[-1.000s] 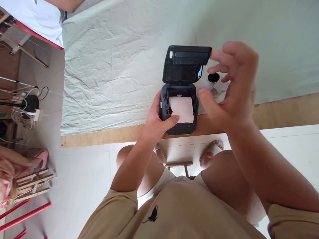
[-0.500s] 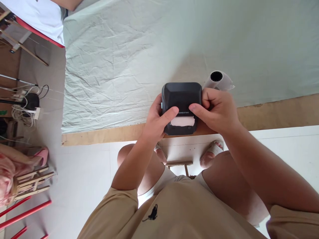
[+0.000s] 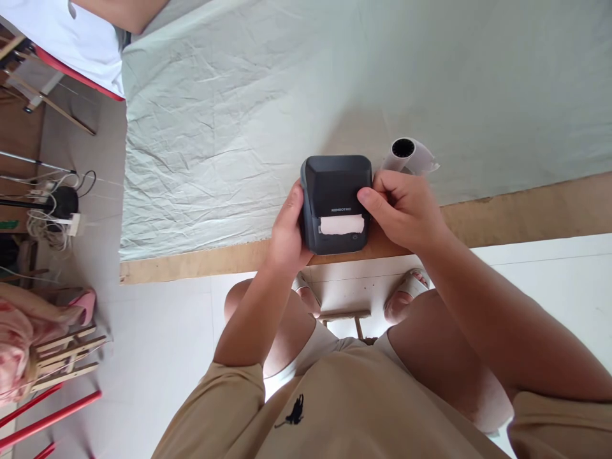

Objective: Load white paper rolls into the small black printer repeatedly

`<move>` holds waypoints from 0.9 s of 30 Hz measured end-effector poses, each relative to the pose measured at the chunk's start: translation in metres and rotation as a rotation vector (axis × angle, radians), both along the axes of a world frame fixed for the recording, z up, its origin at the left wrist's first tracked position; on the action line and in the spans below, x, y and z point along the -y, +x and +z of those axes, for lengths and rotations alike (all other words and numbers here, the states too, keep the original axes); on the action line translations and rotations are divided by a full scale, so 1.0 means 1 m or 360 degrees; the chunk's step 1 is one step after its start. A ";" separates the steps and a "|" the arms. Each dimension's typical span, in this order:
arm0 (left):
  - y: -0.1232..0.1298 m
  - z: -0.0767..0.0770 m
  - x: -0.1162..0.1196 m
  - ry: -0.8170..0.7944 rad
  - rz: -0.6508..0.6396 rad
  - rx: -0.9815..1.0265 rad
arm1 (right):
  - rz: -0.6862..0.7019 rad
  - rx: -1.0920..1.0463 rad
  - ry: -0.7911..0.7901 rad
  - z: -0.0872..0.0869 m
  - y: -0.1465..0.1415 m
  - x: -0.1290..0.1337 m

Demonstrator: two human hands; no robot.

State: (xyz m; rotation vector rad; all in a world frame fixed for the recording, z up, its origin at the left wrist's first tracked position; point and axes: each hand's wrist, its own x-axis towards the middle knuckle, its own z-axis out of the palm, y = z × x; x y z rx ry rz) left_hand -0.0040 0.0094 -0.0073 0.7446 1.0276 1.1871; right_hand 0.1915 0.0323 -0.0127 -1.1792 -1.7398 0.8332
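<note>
A dark label printer is held between my hands at the table's near edge, its front face up. A torn white paper strip shows in its slot, below the printed lettering. My left hand wraps the printer's left side, thumb along the edge and fingers hidden beneath. My right hand grips the right side, with its thumb tip on the cover's edge and its fingers curled. Just beyond the right hand lies a white paper roll with a dark core and a loose end.
A wrinkled pale green cloth covers the table, whose bare wooden edge runs along the near side. Another person's arm rests at the far left corner. Tangled cables and a wooden stool are on the left.
The printer has shifted slightly left and tilted, showing more of its left side. My left thumb has moved off its front to the left edge.
</note>
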 end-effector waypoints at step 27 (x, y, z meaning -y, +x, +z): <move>0.001 -0.002 -0.002 -0.0106 0.0097 0.0023 | 0.0103 0.0305 0.0517 0.032 0.016 0.002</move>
